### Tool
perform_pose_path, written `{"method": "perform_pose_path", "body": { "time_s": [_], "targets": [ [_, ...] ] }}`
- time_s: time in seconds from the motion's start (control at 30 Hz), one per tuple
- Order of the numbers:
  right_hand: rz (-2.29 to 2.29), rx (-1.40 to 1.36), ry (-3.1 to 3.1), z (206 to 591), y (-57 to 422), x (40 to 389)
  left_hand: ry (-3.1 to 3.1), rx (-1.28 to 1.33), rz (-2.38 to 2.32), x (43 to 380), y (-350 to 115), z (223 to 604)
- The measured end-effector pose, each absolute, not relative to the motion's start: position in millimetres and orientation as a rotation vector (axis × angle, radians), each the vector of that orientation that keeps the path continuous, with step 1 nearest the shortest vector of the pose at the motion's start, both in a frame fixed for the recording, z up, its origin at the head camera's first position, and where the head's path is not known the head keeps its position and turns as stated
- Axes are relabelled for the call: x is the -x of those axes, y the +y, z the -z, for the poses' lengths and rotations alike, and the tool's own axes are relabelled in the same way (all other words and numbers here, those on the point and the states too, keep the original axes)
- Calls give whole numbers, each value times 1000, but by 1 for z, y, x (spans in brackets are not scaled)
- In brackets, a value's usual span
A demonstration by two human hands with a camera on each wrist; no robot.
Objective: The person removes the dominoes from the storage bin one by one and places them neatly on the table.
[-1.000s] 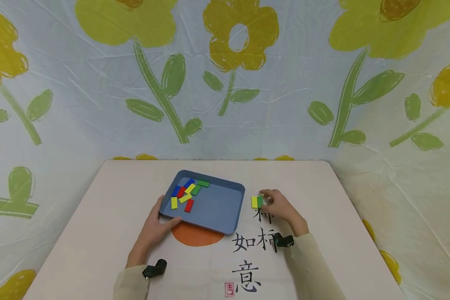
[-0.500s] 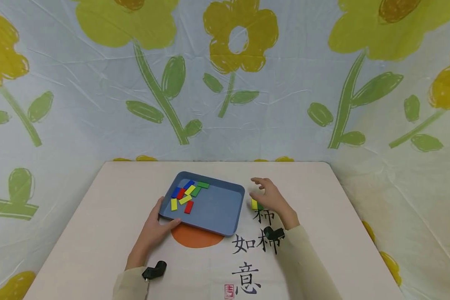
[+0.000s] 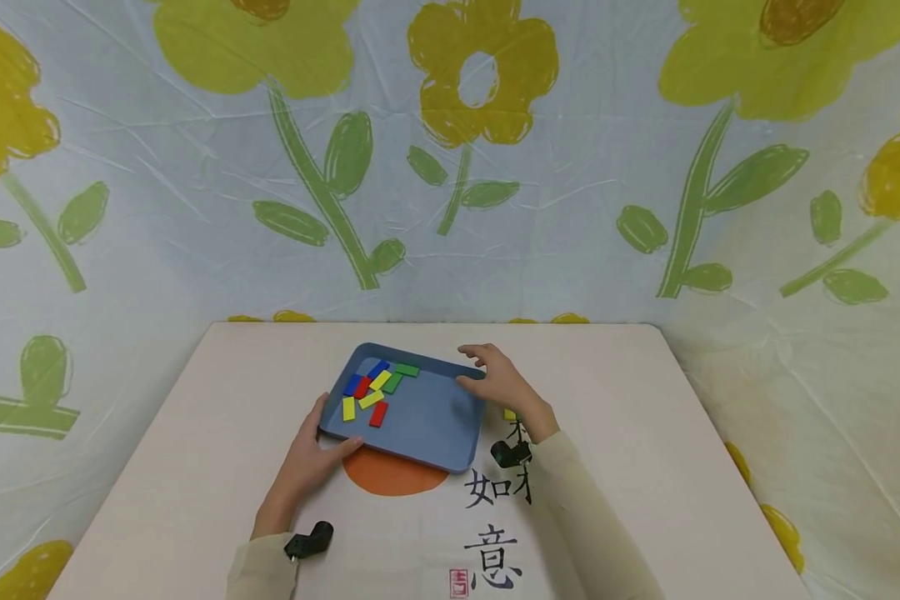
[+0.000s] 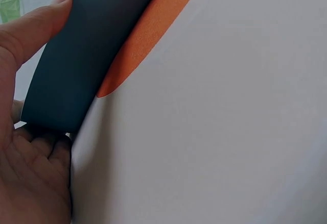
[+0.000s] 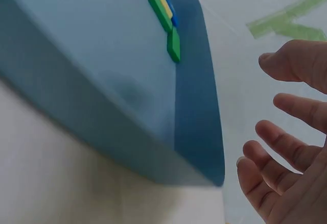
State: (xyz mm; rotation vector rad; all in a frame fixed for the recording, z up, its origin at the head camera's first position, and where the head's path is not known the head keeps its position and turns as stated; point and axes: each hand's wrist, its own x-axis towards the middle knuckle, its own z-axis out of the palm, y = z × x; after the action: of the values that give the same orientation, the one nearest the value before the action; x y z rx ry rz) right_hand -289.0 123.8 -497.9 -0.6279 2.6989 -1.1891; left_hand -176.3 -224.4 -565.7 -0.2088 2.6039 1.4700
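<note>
A blue-grey tray lies slightly turned on the table. My left hand holds its near left corner; in the left wrist view the thumb lies against the tray's side, the other fingers at the corner's underside. Above the tray's right end is my right hand, fingers spread and nothing in them. Inside the tray's left half lie several small flat rectangular blocks, among them a green block, a red block and a yellow block. Beside the tray, another yellow block is partly hidden by my right wrist.
The pale table cover bears black brushed characters and an orange printed shape under the tray's near edge. A flowered cloth hangs behind the table and along both sides.
My right hand has left the yellow and green blocks on the table and moved left over the tray's right end, fingers spreading. The left hand and the tray have stayed put.
</note>
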Motion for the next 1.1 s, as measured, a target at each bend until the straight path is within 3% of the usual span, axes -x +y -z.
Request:
{"method": "perform_pose_path", "body": {
  "time_s": [0.7,1.1],
  "targets": [
    [1042,793,2456,522,28,296,2592,202,-1497,178,-225,566],
    [974,863,2431,525,18,298,2607,203,-1481,177,-227,567]
  ]
}}
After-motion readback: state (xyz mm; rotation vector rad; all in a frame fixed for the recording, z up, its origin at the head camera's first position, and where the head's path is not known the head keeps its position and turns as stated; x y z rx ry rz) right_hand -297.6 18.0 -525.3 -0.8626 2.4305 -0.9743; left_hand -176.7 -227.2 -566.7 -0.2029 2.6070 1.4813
